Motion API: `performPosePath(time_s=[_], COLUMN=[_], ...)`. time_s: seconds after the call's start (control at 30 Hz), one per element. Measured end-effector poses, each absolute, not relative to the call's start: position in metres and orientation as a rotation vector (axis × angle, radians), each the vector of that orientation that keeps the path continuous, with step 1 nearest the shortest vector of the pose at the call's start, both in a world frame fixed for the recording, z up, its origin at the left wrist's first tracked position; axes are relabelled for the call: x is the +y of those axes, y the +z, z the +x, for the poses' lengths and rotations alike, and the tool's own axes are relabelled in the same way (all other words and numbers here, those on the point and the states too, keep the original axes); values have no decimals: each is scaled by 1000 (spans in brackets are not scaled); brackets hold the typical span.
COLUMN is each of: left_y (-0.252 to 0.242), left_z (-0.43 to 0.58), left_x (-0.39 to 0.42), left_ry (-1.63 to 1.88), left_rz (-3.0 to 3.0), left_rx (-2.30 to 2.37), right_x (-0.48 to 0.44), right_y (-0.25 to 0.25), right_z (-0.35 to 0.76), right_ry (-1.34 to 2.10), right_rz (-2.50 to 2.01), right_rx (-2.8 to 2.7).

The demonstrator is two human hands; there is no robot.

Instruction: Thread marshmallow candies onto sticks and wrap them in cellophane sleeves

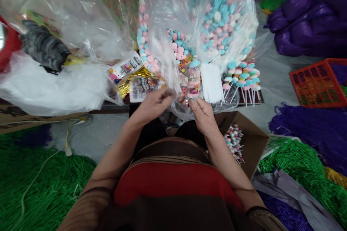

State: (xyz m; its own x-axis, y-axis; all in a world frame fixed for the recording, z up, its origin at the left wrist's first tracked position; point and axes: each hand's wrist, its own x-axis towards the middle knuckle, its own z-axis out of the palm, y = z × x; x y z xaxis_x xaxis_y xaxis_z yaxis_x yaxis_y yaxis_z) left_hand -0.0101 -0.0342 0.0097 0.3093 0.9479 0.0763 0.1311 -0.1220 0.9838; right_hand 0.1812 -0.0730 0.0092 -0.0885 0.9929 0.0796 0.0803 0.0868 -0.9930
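My right hand (202, 112) is closed around the lower end of a small printed clear bag of marshmallows (193, 79), held upright with a blue piece at its top. Beside it, my left hand (157, 104) has its fingers curled together and slightly blurred; what they pinch, if anything, is hidden. Just beyond both hands lies an open clear bag with loose pink, blue and white marshmallows (179, 48). White sticks (211, 83) lie in a stack right of the held bag. Finished marshmallow skewers (242, 75) are piled farther right.
Printed wrappers (145, 87) and gold ties (130, 83) lie on the left, near white plastic bags (54, 86) and a grey glove (45, 45). A cardboard box (251, 133) with small wrapped sticks stands below right. An orange crate (316, 85) and green strands (40, 173) are on the floor.
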Motion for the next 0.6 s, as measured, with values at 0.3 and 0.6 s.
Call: performPosePath(time_s=[0.3, 0.6], left_y=[51, 50], left_z=[4, 3], left_x=[-8, -20], left_ry=[1369, 1407], left_rz=[1486, 1652], left_rx=[981, 1161], right_x=[-86, -84], right_y=[9, 10], right_z=[173, 170], right_ry=[1463, 1489], right_rz=[-1161, -1189], right_rx=[-1371, -1222])
